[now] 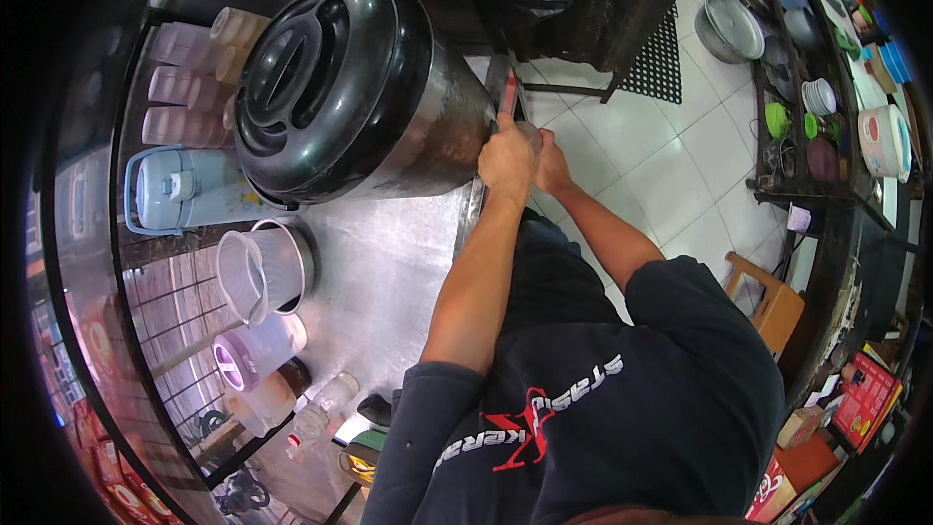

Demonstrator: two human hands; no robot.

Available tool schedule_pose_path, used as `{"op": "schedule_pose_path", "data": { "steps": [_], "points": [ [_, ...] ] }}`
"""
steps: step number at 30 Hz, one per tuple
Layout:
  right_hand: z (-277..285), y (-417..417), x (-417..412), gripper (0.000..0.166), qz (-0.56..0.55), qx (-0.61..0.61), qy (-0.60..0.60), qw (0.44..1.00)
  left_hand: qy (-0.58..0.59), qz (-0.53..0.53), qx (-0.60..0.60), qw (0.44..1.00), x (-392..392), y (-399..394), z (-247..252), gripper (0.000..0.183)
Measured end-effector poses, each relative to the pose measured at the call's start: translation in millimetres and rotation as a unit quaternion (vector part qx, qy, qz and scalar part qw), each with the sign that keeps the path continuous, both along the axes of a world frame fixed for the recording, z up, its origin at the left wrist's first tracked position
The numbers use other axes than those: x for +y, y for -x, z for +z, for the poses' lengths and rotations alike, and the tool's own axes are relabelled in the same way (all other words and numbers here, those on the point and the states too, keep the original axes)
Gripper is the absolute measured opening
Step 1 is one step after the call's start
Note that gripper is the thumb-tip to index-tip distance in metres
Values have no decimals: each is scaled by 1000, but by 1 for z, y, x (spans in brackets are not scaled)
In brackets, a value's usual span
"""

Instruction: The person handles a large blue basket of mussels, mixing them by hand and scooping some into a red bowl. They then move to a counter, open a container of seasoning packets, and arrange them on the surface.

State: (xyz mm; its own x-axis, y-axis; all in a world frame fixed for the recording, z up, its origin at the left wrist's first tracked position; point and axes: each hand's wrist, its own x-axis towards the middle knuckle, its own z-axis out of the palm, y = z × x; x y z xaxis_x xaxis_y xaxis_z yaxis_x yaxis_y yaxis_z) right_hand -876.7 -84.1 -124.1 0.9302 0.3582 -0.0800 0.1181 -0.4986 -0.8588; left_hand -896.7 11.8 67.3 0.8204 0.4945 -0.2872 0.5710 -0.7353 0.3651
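A large steel drink dispenser point(444, 117) with a black lid point(321, 87) stands on a steel counter point(372, 255) before me. My left hand point(506, 157) is at the dispenser's lower front side, where a tap may be, but the hand hides what its fingers are on. Close to its fingertips is a narrow red piece point(509, 91) that I cannot name. My right hand point(552, 164) is just beside the left, past the counter's edge. It is curled around a clear cup point(531, 135), mostly hidden between both hands.
On the counter's left are stacked plastic cups point(186, 84), a light blue air pot point(197, 189), a clear pitcher point(255, 270), a purple-lidded jug point(251, 361) and a clear bottle point(324, 405). A black rubber mat point(660, 62), aluminium pot point(729, 28) and dish rack point(794, 189) stand right.
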Motion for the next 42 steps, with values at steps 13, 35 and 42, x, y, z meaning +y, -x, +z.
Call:
{"op": "schedule_pose_path", "data": {
  "steps": [13,35,42],
  "points": [
    [1,-2,1,82,22,-11,11,1000,-4,-1,-3,1000,-2,-2,1,26],
    [0,-5,0,82,17,-12,-7,1000,-16,4,-16,1000,-3,-4,-14,24],
    [-3,-4,5,84,33,-2,4,999,11,14,-2,1000,7,0,-13,30]
  ]
}}
